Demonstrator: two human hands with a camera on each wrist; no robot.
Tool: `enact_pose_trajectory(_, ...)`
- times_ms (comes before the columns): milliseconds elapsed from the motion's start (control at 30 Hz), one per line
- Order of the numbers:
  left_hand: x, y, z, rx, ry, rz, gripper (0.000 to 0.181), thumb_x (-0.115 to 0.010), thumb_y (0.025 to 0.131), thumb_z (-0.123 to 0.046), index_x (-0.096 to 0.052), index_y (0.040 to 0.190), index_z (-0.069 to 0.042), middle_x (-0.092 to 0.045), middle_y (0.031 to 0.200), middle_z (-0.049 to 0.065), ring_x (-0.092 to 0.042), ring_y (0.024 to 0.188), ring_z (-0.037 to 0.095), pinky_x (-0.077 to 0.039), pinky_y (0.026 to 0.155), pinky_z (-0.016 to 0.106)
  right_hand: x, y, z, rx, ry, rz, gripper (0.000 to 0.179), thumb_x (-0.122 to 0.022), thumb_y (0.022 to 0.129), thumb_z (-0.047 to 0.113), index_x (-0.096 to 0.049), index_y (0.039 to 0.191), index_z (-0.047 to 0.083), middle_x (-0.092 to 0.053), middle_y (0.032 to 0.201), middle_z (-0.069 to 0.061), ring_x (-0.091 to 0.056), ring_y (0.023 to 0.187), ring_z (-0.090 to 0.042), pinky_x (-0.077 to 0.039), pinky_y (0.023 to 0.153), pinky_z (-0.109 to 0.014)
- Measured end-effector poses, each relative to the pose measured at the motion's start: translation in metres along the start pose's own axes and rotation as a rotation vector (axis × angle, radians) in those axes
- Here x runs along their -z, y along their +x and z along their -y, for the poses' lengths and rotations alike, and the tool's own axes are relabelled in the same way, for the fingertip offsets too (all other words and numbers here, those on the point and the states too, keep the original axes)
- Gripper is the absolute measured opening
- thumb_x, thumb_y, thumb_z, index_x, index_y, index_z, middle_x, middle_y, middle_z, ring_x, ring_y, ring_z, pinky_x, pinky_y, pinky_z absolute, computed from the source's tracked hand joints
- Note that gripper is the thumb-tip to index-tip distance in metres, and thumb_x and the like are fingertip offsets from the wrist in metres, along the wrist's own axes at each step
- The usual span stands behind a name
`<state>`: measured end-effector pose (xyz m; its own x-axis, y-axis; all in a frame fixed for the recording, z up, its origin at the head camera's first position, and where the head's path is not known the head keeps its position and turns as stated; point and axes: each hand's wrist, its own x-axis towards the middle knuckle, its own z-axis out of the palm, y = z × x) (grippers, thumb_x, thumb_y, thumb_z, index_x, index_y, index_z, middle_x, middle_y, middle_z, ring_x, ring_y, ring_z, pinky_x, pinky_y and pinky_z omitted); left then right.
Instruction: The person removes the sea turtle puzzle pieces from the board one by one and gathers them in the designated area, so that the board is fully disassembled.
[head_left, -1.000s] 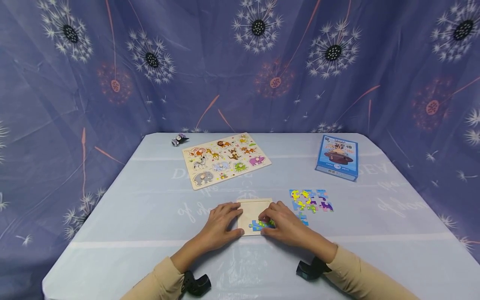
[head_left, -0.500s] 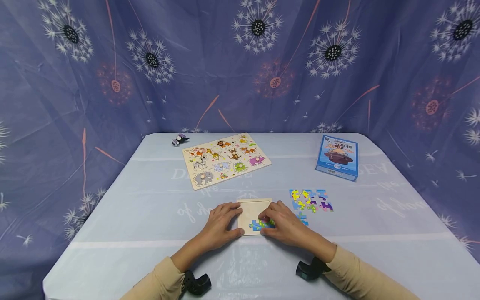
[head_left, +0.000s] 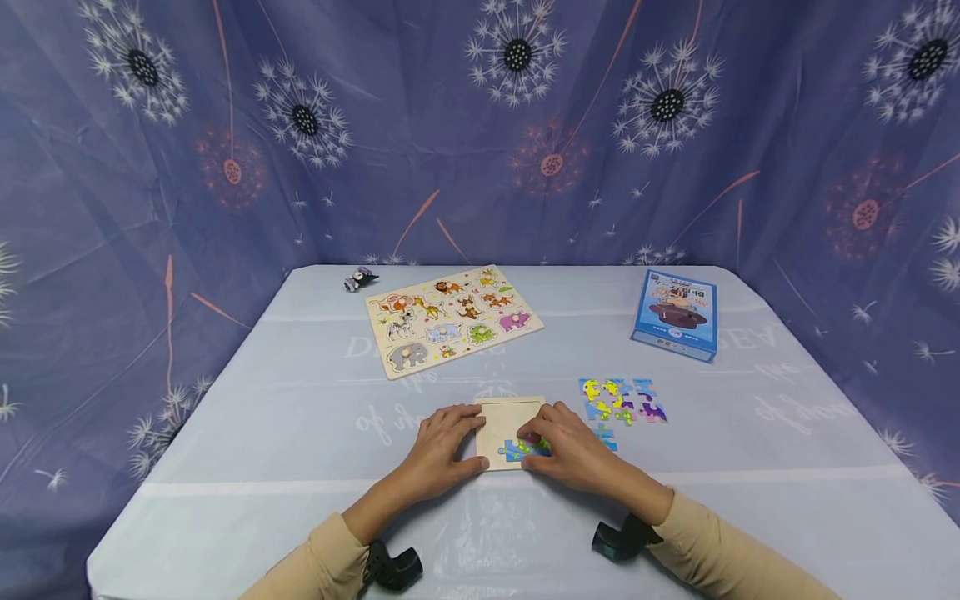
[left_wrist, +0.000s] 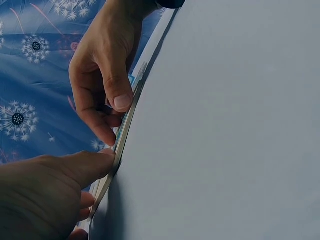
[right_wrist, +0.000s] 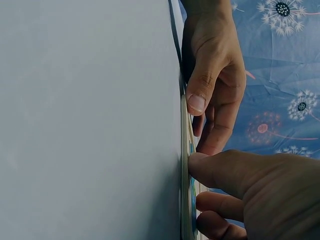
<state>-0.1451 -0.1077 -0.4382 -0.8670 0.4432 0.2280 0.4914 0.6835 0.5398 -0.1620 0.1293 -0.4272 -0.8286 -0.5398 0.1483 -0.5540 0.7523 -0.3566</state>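
Observation:
A small square wooden puzzle tray [head_left: 501, 419] lies near the middle of the table. Blue-green jigsaw pieces [head_left: 514, 451] sit along its near side, partly covered by fingers. My left hand [head_left: 441, 450] holds the tray's left side, thumb at the near corner and fingertips farther up the edge. Over the tray's right part, my right hand [head_left: 576, 450] has curled fingers and thumb about a jigsaw piece, mostly hidden beneath them. From the right wrist view, the right thumb [right_wrist: 202, 165] presses at the tray's near edge, and the left thumb rests on its corner.
Loose jigsaw pieces in yellow, blue and purple [head_left: 621, 402] lie right of the tray, with a blue piece [head_left: 606, 438] beside my right hand. Farther back are an animal peg puzzle board [head_left: 453, 321], a blue box [head_left: 675, 315] and a small dark figurine [head_left: 360, 279].

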Motion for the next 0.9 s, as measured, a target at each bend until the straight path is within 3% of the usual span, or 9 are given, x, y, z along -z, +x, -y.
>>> enact_pose_trajectory(900,0.0017,-0.0005,-0.0015,0.007,-0.006,0.023,0.059,-0.07,0.083,-0.029,-0.052,0.132,-0.002,-0.048,0.139,0.01,-0.038,0.129,0.031,-0.03,0.097,0.051,0.0001,-0.0012,0.002,-0.021,0.023,-0.003,0.028,-0.079,0.074,0.031,-0.064,0.096,0.022,-0.05,0.084,0.011,-0.038,0.082,-0.006,-0.036,0.074,-0.025)
